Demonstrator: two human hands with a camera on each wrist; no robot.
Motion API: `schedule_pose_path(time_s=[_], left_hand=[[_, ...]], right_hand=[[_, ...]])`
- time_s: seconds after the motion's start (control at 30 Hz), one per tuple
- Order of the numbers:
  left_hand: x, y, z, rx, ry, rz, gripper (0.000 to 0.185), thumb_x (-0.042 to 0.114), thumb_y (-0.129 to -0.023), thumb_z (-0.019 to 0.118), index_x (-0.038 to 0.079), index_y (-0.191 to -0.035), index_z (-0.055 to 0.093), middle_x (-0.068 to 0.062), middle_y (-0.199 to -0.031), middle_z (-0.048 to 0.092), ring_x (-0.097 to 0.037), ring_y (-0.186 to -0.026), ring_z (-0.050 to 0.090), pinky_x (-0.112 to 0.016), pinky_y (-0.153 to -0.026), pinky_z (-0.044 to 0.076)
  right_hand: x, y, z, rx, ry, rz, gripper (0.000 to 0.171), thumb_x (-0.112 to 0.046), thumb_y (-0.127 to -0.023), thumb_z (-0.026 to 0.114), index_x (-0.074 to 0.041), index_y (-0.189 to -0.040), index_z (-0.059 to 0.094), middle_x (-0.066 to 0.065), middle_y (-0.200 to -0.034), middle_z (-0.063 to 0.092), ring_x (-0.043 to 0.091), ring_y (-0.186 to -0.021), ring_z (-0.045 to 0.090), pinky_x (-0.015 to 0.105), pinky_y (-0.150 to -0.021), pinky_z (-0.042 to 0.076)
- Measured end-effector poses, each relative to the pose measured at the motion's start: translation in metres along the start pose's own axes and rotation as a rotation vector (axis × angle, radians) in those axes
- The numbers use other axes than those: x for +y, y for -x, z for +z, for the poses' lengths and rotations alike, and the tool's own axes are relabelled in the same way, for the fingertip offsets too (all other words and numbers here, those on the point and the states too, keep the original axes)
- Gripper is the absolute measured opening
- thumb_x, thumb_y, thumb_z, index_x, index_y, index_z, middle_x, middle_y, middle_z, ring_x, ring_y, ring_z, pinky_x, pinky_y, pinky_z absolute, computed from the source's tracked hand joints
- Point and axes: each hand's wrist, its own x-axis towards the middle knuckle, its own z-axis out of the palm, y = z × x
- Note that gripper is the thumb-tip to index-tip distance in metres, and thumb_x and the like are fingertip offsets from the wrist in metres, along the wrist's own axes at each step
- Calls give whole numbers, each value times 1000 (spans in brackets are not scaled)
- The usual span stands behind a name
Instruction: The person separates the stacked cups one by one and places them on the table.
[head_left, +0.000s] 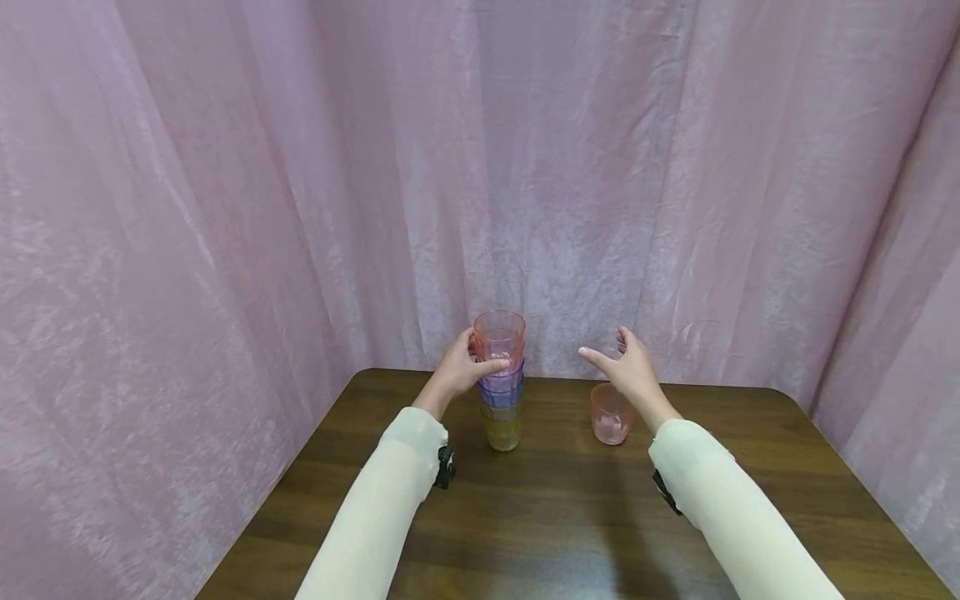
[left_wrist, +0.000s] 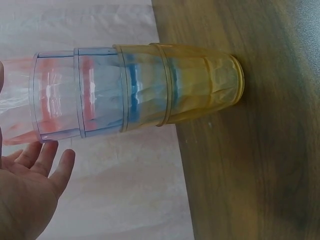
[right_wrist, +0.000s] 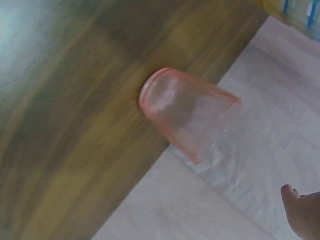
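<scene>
Pink crinkled curtain (head_left: 300, 208) on all sides, dark wood table (head_left: 540, 517) in front of you. Stack of nested cups (head_left: 501, 383) stands upright near the table's far edge, left of centre — yellow at the bottom, blue and purple above, orange-pink one on top. Your left hand (head_left: 462, 369) is at the upper part of the stack, thumb across the front of the top cups and fingers round the back — you're holding it. Left wrist view shows the fingers fairly straight beside the stack, so it's a loose hold. Single pink cup (head_left: 611, 413) stands alone on the table, right of the stack and apart from it. Your right hand (head_left: 628, 367) hovers just above that cup with fingers spread, touching nothing.
</scene>
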Motion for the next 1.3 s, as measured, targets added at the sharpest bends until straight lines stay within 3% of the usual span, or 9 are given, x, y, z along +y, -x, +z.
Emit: schedule_pose_path(time_s=[0.37, 0.67, 0.93, 1.3], left_hand=[[-2, 3, -2, 0, 16, 5, 96, 33, -79, 86, 7, -153, 30, -13, -143, 51, -30, -132, 47, -47, -109, 39], [-5, 5, 0, 4, 20, 15, 83, 32, -81, 85, 4, -146, 42, -16, -138, 54, -32, -129, 50, -47, -106, 43], [-5, 8, 0, 0, 27, 2, 81, 35, -82, 84, 5, -145, 43, -15, -142, 53, -32, -132, 48, -49, -107, 42], [-6, 9, 0, -8, 51, 26, 80, 28, -84, 82, 0, -146, 41, -19, -144, 50, -33, -134, 47, -45, -108, 41]], right_hand=[[-31, -4, 17, -71, -51, -23, 109, -67, -84, 65, -5, -158, 15, 20, -159, 27, 37, -144, 29, 51, -114, 31], [-53, -2, 34, -132, -110, -20, 114, -72, -78, 68, -11, -159, 16, 13, -160, 27, 33, -145, 27, 52, -114, 30], [-69, -2, 48, -156, -120, -58, 103, -56, -86, 72, -7, -158, 18, 16, -158, 30, 35, -144, 29, 53, -113, 31], [-82, -4, 67, -182, -143, -86, 102, -51, -84, 76, -6, -157, 21, 16, -157, 33, 33, -143, 33, 50, -112, 34]])
